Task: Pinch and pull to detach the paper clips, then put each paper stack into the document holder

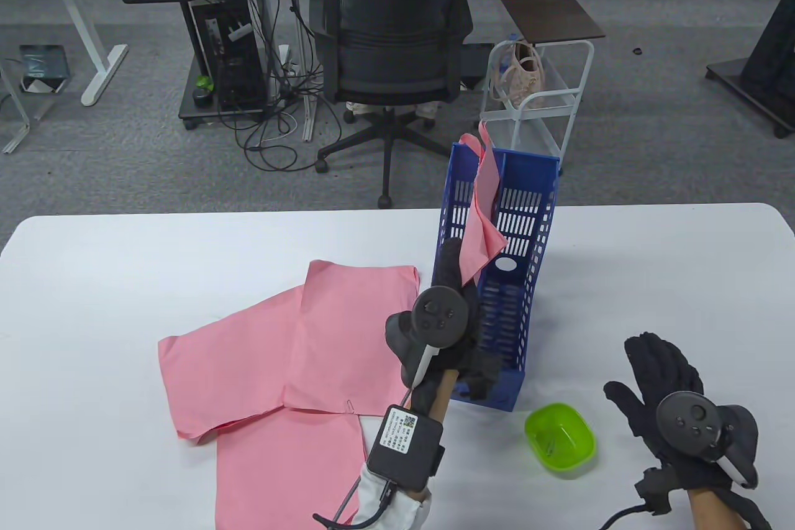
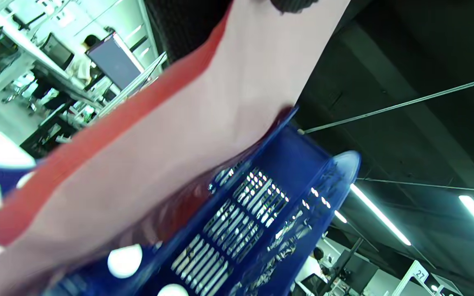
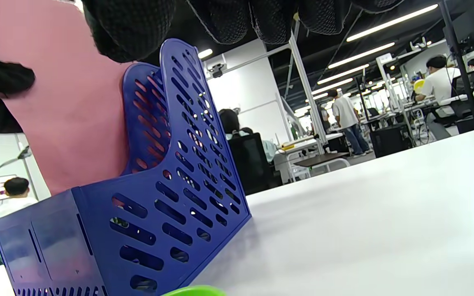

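inside the blue document holder [image 1: 497, 281], the left hand [image 1: 456, 281] grips a pink paper stack [image 1: 481, 225] that stands upright in the holder, its top edge leaning over the back wall. the right hand [image 1: 667, 393] hovers well to the right above the white table [image 1: 124, 281], fingers straight and spread, holding nothing. a green bowl [image 1: 560, 438] sits between the holder and that hand. more pink stacks [image 1: 298, 350] lie flat left of the holder, one with a paper clip [image 1: 349, 406] on its near edge.

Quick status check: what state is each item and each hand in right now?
Document holder: upright on the table, pink paper partly in.
Paper in holder: standing, top bent over, gripped by left hand.
Paper stacks on table: flat, overlapping.
Green bowl: upright beside the holder.
Right hand: open, holding nothing.
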`<state>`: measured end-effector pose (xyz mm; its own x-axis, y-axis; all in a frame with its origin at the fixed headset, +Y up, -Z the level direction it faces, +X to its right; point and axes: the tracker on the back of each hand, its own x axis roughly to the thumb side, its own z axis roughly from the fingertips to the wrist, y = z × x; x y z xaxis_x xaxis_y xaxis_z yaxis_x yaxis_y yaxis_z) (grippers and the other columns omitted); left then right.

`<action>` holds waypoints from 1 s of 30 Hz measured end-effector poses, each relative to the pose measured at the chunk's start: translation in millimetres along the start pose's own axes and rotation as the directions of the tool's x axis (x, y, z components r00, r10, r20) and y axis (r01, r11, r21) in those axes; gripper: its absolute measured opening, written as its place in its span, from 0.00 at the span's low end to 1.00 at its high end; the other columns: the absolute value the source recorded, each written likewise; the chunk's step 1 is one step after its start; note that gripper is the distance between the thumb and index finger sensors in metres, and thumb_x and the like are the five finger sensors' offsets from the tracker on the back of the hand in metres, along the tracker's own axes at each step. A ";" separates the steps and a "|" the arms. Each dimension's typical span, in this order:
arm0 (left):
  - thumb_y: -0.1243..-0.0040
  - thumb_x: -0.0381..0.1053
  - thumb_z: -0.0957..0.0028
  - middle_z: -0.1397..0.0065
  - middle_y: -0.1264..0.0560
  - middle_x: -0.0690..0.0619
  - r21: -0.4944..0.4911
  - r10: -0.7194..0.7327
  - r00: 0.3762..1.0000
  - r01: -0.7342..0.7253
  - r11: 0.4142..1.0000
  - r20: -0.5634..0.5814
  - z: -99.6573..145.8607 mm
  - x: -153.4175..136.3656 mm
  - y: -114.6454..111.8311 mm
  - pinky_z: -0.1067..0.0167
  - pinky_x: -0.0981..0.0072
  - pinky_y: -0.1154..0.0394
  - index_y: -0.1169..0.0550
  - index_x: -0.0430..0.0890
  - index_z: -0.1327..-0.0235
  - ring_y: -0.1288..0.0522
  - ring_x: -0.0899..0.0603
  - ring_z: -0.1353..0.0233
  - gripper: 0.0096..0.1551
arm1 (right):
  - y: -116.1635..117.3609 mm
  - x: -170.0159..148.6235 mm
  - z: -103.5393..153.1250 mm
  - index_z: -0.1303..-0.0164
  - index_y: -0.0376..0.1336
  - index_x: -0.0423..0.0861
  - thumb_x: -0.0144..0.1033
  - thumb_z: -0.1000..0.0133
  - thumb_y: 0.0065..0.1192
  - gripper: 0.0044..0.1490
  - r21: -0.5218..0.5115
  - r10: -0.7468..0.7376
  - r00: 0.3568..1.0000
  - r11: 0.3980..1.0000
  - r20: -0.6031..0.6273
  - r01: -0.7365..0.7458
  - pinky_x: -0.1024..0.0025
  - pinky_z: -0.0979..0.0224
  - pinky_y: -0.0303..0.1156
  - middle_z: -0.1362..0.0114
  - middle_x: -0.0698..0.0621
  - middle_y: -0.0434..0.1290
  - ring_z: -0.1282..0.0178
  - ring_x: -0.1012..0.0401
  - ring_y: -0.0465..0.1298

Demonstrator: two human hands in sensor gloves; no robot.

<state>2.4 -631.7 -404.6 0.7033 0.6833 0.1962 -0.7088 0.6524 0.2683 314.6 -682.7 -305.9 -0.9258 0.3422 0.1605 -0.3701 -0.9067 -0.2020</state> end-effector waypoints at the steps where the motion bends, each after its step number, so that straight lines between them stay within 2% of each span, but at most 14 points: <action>1: 0.61 0.44 0.35 0.21 0.36 0.47 -0.024 0.005 1.000 -0.005 1.000 -0.016 1.7 -5.7 -8.9 0.34 0.65 0.18 0.49 0.45 0.19 0.22 0.45 0.28 0.31 | 0.9 -0.1 -0.1 0.12 0.42 0.40 0.51 0.37 0.49 0.48 0.005 0.002 1.000 1.000 0.000 -0.002 0.32 0.16 0.44 0.10 0.30 0.43 0.13 0.30 0.45; 4: 0.60 0.43 0.36 0.21 0.36 0.47 -0.068 -0.020 0.998 0.016 0.998 -0.058 4.2 -16.6 -24.9 0.34 0.64 0.19 0.49 0.45 0.19 0.22 0.44 0.27 0.31 | 1.4 -0.2 -0.1 0.12 0.43 0.40 0.51 0.37 0.48 0.48 0.013 0.008 1.000 1.000 -0.002 -0.008 0.32 0.16 0.43 0.10 0.30 0.43 0.13 0.30 0.45; 7: 0.59 0.43 0.36 0.21 0.35 0.46 -0.110 -0.050 0.997 0.044 0.993 -0.053 6.0 -22.7 -33.4 0.35 0.62 0.18 0.48 0.44 0.19 0.22 0.43 0.28 0.32 | 0.7 -0.3 0.0 0.12 0.43 0.40 0.51 0.37 0.49 0.48 0.011 0.003 1.000 1.000 -0.004 -0.003 0.31 0.16 0.43 0.10 0.30 0.43 0.13 0.30 0.45; 10: 0.57 0.43 0.37 0.21 0.35 0.44 -0.147 -0.071 0.997 0.067 0.987 -0.022 5.9 -24.7 -36.1 0.35 0.60 0.19 0.47 0.42 0.19 0.22 0.41 0.28 0.33 | 0.6 -0.5 -0.1 0.12 0.43 0.40 0.51 0.37 0.49 0.48 0.013 0.003 1.000 1.000 -0.005 -0.003 0.31 0.16 0.43 0.10 0.31 0.43 0.13 0.30 0.45; 12: 0.55 0.44 0.37 0.20 0.36 0.42 -0.208 -0.089 0.996 0.088 0.974 0.007 5.0 -24.2 -34.4 0.34 0.58 0.21 0.48 0.40 0.18 0.24 0.40 0.27 0.35 | 0.5 -0.1 0.2 0.12 0.43 0.40 0.51 0.37 0.49 0.48 0.017 0.006 1.000 1.000 -0.005 -0.006 0.31 0.16 0.44 0.10 0.30 0.44 0.13 0.30 0.45; 14: 0.52 0.47 0.37 0.19 0.37 0.40 -0.252 -0.101 0.994 0.107 0.962 0.037 4.1 -22.2 -30.8 0.32 0.56 0.23 0.49 0.39 0.17 0.25 0.38 0.25 0.38 | 0.5 0.1 0.3 0.12 0.43 0.41 0.51 0.37 0.49 0.48 0.018 0.009 1.000 1.000 -0.005 -0.009 0.32 0.16 0.44 0.10 0.30 0.44 0.13 0.30 0.45; 18: 0.50 0.62 0.43 0.17 0.41 0.33 -0.365 -0.188 0.977 0.214 0.906 0.103 1.9 -17.7 -15.9 0.30 0.45 0.29 0.52 0.35 0.15 0.30 0.31 0.23 0.54 | 0.1 -0.2 0.6 0.12 0.43 0.40 0.52 0.37 0.49 0.48 0.015 0.010 1.000 1.000 -0.005 -0.010 0.31 0.16 0.44 0.10 0.31 0.44 0.13 0.30 0.45; 20: 0.48 0.65 0.45 0.16 0.42 0.34 -0.404 -0.269 0.950 0.312 0.860 0.161 1.5 -15.5 -3.5 0.28 0.45 0.30 0.53 0.35 0.13 0.31 0.32 0.21 0.58 | 0.0 -0.2 0.6 0.12 0.43 0.41 0.52 0.37 0.49 0.48 0.016 0.013 1.000 1.000 -0.005 -0.013 0.32 0.16 0.44 0.10 0.30 0.44 0.13 0.30 0.45; 24: 0.47 0.69 0.50 0.15 0.43 0.33 -0.398 -0.400 0.878 0.476 0.784 0.263 5.7 -13.2 19.8 0.26 0.39 0.33 0.52 0.35 0.13 0.34 0.29 0.19 0.63 | 0.1 0.0 0.6 0.12 0.43 0.41 0.52 0.37 0.49 0.48 0.023 0.018 1.000 1.000 -0.005 -0.018 0.31 0.16 0.44 0.10 0.31 0.44 0.13 0.30 0.45; 28: 0.46 0.70 0.52 0.14 0.44 0.32 -0.461 -0.553 0.761 0.646 0.608 0.338 13.5 -17.8 37.7 0.25 0.37 0.35 0.53 0.35 0.12 0.36 0.28 0.17 0.65 | 0.2 0.4 0.7 0.12 0.43 0.41 0.52 0.38 0.49 0.48 0.026 0.023 1.000 0.999 -0.005 -0.023 0.31 0.16 0.44 0.10 0.30 0.44 0.13 0.30 0.45; 30: 0.46 0.70 0.52 0.13 0.46 0.31 -0.479 -0.645 0.677 0.724 0.497 0.354 19.4 -27.4 45.0 0.23 0.36 0.36 0.55 0.34 0.12 0.38 0.28 0.16 0.67 | 0.5 0.6 0.6 0.12 0.43 0.41 0.52 0.38 0.49 0.48 0.026 0.026 1.000 0.999 -0.004 -0.026 0.32 0.16 0.44 0.10 0.30 0.44 0.13 0.30 0.45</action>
<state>-47.6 -627.4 -379.6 0.9529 -0.0746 0.2939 0.1307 0.9756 -0.1763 313.9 -683.1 -305.3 -0.9354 0.3194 0.1516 -0.3439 -0.9214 -0.1807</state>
